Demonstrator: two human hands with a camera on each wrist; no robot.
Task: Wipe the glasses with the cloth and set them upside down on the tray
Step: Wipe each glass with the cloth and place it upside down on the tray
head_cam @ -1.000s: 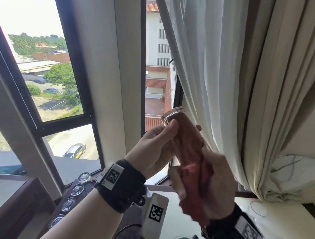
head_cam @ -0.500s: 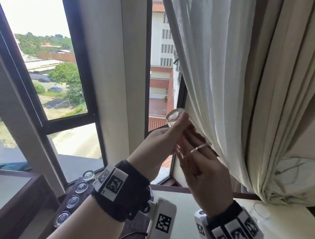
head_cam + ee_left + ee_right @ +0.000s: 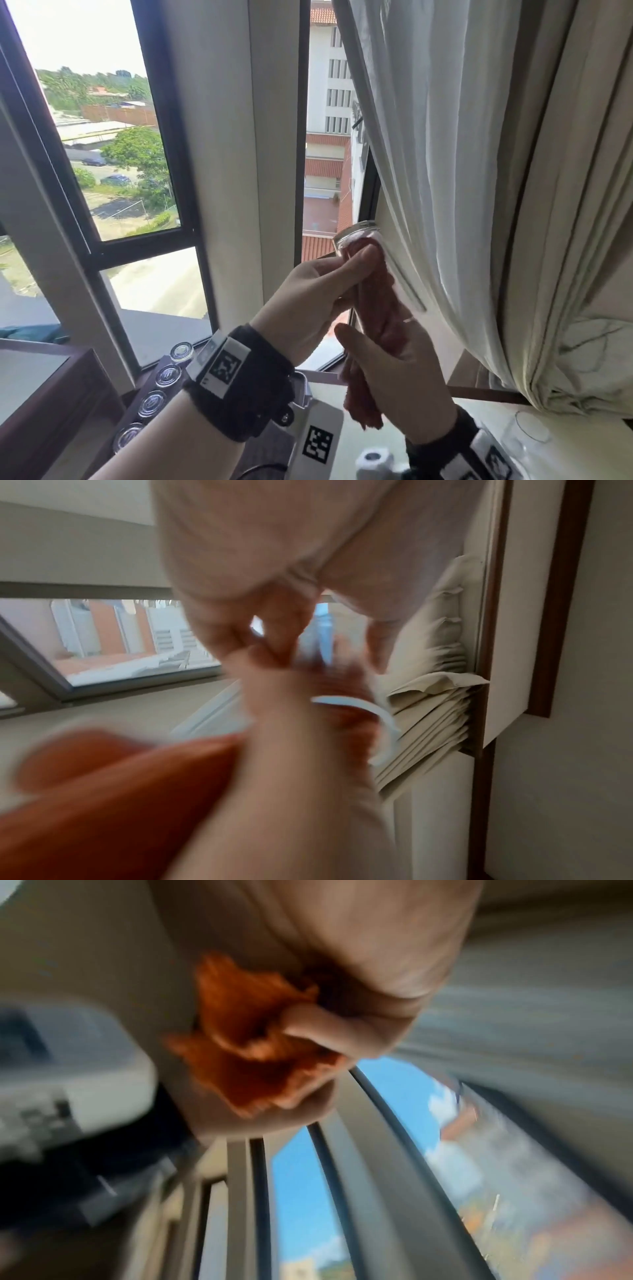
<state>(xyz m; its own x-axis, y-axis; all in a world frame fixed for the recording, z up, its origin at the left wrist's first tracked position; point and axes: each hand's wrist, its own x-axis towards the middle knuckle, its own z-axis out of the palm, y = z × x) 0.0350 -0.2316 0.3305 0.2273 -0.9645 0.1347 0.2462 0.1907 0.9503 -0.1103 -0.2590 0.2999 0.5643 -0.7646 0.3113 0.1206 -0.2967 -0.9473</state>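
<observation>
I hold a clear glass (image 3: 358,236) up in front of the window, tilted, its thick base pointing up and away. My left hand (image 3: 352,274) grips it near the base, thumb on the near side. A red cloth (image 3: 376,294) is stuffed inside the glass, and its tail hangs out below. My right hand (image 3: 394,370) grips the cloth at the glass's mouth. In the blurred left wrist view the glass's rim (image 3: 373,710) circles the cloth (image 3: 103,791) under my left fingers (image 3: 267,631). The right wrist view shows my right fingers (image 3: 329,1031) curled round the bunched cloth (image 3: 246,1053).
At lower left, a dark tray (image 3: 144,383) carries several glasses (image 3: 168,373) set upside down in a row. Another clear glass (image 3: 532,431) stands on the white table at lower right. A pale curtain (image 3: 479,171) hangs close behind the raised glass.
Half a second ago the cloth was out of the glass and my right fingers were at its rim. Now the cloth is pushed up inside again.
</observation>
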